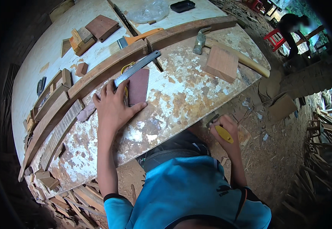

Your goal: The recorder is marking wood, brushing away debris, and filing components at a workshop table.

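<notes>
My left hand lies over the table with its fingers spread, thumb at the edge of a maroon sheet of sandpaper. Its fingertips reach the near end of a flat grey metal strip, like a ruler or blade. Something yellow shows partly beneath that hand; its kind is hidden. Off the table's front edge, my right hand is closed around a yellow-handled tool with a short dark end. What kind of tool it is I cannot make out.
Long curved wooden pieces cross the worn table. A hammer lies by a wooden block at the right. A paintbrush and several wood blocks are farther back. Another person is beyond, near a red stool.
</notes>
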A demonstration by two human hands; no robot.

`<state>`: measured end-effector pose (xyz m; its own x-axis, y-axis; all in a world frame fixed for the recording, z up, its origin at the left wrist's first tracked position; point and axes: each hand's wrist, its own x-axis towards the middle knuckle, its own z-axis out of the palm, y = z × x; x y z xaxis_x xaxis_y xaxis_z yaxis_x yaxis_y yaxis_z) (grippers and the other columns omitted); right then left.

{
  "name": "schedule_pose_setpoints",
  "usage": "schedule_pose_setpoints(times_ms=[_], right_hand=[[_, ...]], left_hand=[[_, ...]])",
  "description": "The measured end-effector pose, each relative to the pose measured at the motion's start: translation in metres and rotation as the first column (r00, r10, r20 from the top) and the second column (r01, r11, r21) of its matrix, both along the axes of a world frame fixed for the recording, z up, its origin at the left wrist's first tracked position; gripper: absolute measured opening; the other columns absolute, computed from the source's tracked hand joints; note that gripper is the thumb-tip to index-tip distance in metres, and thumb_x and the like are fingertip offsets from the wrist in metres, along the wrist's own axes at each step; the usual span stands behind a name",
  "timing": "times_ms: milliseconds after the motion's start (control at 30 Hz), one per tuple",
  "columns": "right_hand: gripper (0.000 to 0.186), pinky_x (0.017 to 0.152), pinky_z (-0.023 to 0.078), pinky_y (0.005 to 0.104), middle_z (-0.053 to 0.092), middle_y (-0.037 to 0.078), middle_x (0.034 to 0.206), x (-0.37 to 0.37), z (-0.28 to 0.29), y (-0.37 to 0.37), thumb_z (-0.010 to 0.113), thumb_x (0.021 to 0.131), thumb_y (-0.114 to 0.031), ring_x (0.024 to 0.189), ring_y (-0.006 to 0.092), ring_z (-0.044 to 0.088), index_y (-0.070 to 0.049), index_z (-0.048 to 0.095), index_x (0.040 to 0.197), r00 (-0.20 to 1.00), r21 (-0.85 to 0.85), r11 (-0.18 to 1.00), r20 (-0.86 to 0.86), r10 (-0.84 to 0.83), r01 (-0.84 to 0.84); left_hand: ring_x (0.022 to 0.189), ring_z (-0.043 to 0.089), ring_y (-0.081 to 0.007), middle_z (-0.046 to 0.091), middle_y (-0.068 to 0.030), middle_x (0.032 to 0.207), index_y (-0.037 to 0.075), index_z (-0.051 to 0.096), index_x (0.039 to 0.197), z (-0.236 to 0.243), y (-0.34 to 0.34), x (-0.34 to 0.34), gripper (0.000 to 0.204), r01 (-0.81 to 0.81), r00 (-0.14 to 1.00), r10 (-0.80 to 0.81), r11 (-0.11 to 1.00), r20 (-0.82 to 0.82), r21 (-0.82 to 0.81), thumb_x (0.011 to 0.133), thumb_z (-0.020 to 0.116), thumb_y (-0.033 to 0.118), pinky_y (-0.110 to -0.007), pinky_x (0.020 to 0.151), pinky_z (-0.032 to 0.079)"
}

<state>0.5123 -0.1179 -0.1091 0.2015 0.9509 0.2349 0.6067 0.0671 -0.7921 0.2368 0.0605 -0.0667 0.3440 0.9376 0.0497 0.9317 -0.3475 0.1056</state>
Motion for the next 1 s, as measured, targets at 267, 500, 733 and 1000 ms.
schedule_pose_setpoints(times_ms=[267, 500, 733, 1000], right_hand=[[0.019, 0.054, 0.043, 0.0333, 0.052, 0.011, 0.066, 0.03, 0.029, 0.011, 0.067, 0.077, -0.002, 0.058, 0.0227, 0.055, -0.001, 0.05, 0.067, 0.913, 0.15, 0.937, 0.218, -0.344, 0.317], [0.015, 0.056, 0.045, 0.0449, 0.047, 0.014, 0.076, -0.025, 0.0, 0.004, 0.062, 0.083, -0.009, 0.065, 0.0375, 0.056, -0.004, 0.049, 0.079, 0.902, -0.049, 0.995, 0.422, 0.095, -0.081], [0.013, 0.059, 0.044, 0.0487, 0.045, 0.015, 0.085, -0.047, -0.019, 0.004, 0.058, 0.087, -0.014, 0.071, 0.0398, 0.055, -0.006, 0.048, 0.083, 0.95, -0.128, 0.987, 0.308, -0.048, 0.092], [0.019, 0.063, 0.041, 0.0422, 0.043, 0.016, 0.082, -0.06, -0.038, -0.007, 0.064, 0.083, -0.005, 0.075, 0.0358, 0.053, -0.001, 0.046, 0.077, 0.967, -0.034, 0.982, 0.18, -0.178, 0.187]], left_hand=[[0.128, 0.038, -0.0379, 0.042, -0.0209, 0.136, 0.02, 0.05, 0.13, -0.001, -0.001, -0.002, 0.085, -0.017, 0.999, 0.017, 1.0, -0.041, 0.018, 0.061, 0.068, 0.067, -0.057, 0.103, 0.025], [0.128, 0.037, -0.0382, 0.043, -0.0217, 0.136, 0.019, 0.05, 0.13, 0.002, 0.001, 0.002, 0.085, 0.003, 0.999, -0.003, 1.0, -0.043, 0.007, 0.062, 0.067, 0.068, -0.056, 0.103, 0.025], [0.129, 0.037, -0.0385, 0.042, -0.0223, 0.136, 0.017, 0.051, 0.13, 0.005, 0.0, 0.001, 0.087, -0.014, 1.0, 0.014, 0.999, -0.013, -0.031, 0.061, 0.067, 0.068, -0.056, 0.104, 0.023], [0.128, 0.038, -0.0394, 0.043, -0.0229, 0.135, 0.017, 0.052, 0.129, 0.004, -0.001, 0.003, 0.085, -0.008, 1.0, 0.008, 1.0, -0.012, -0.008, 0.061, 0.069, 0.066, -0.056, 0.104, 0.023]])
